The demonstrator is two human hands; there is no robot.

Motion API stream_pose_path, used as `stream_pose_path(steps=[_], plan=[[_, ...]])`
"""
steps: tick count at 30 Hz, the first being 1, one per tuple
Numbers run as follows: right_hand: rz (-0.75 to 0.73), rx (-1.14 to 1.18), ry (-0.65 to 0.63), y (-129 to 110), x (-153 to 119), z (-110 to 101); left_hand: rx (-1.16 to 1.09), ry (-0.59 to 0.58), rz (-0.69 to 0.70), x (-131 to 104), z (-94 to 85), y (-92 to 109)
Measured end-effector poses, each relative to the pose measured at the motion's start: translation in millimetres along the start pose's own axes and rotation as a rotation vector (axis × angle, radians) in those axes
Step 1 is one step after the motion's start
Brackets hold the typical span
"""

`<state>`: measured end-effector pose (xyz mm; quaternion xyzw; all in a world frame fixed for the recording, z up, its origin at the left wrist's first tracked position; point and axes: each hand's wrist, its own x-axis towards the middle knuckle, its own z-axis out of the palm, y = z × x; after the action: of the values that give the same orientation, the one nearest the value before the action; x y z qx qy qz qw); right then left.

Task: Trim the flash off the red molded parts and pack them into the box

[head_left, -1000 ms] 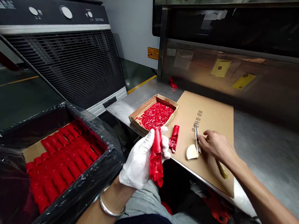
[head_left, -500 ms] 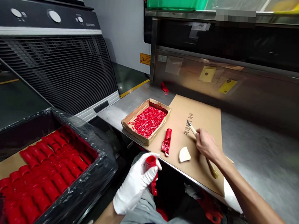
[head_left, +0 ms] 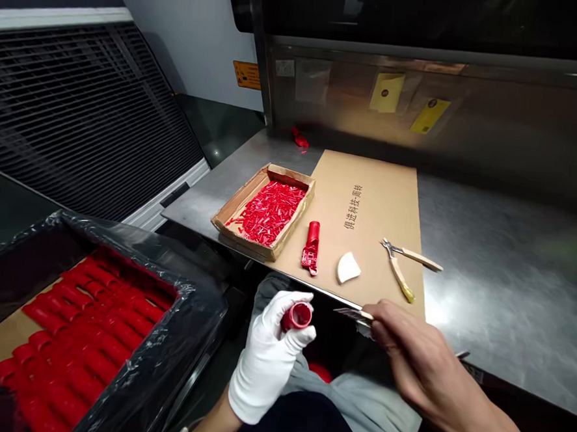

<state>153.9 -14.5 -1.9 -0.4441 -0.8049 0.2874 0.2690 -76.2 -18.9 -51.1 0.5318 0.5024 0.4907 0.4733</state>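
Note:
In my white-gloved left hand (head_left: 267,361), held over my lap, is a hollow red plastic part (head_left: 297,315), its round open end tipped towards me. My bare right hand (head_left: 410,347) grips a small knife (head_left: 353,312) with a pale handle; the blade points left at the part, a short gap away. Another red plastic part (head_left: 311,247) lies on the cardboard sheet (head_left: 334,186). Beside it are a white wedge-shaped block (head_left: 348,268) and cutting pliers (head_left: 402,279) with their handles spread.
A shallow cardboard box (head_left: 279,247) of small red scraps stands on the metal table (head_left: 482,254). At lower left, a bin lined with black plastic (head_left: 164,326) holds rows of red parts. A red piece (head_left: 300,137) lies near the table's back left.
My right hand has come from above the cardboard towards me with the knife, nearer the red part. The pliers now show fully. My left hand has tilted the part's open end up; the view has shifted.

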Motion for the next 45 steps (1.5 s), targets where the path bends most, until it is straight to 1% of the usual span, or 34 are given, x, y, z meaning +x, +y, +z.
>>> stream_pose_path(steps=[5, 9, 13, 23, 28, 33, 36, 41, 45], plan=[[-0.055, -0.211, -0.018, -4, 2, 1, 0.113, -0.002, 0.093, -6, 1.2, 1], [-0.138, -0.362, 0.031, -4, 4, 2, 0.127, -0.037, 0.143, -7, -0.2, -1], [-0.169, -0.465, 0.066, -5, 7, 4, 0.138, -0.041, 0.185, -7, -1.2, -4], [-0.196, -0.552, 0.066, -6, 8, 4, 0.195, -0.076, 0.207, -8, -2.5, -4], [-0.201, -0.576, 0.055, -7, 9, 6, 0.178, -0.079, 0.172, -6, -3.1, -5], [-0.195, -0.613, 0.098, -7, 9, 8, 0.176, -0.068, 0.19, -4, -3.3, -2], [-0.195, -0.615, 0.098, -7, 8, 8, 0.175, -0.065, 0.193, -4, -2.6, -1], [-0.185, -0.587, 0.107, -5, 9, 9, 0.25, -0.074, 0.236, -3, -0.9, -6], [-0.177, -0.582, 0.098, -3, 9, 11, 0.307, -0.035, 0.239, -2, -0.1, -11]])
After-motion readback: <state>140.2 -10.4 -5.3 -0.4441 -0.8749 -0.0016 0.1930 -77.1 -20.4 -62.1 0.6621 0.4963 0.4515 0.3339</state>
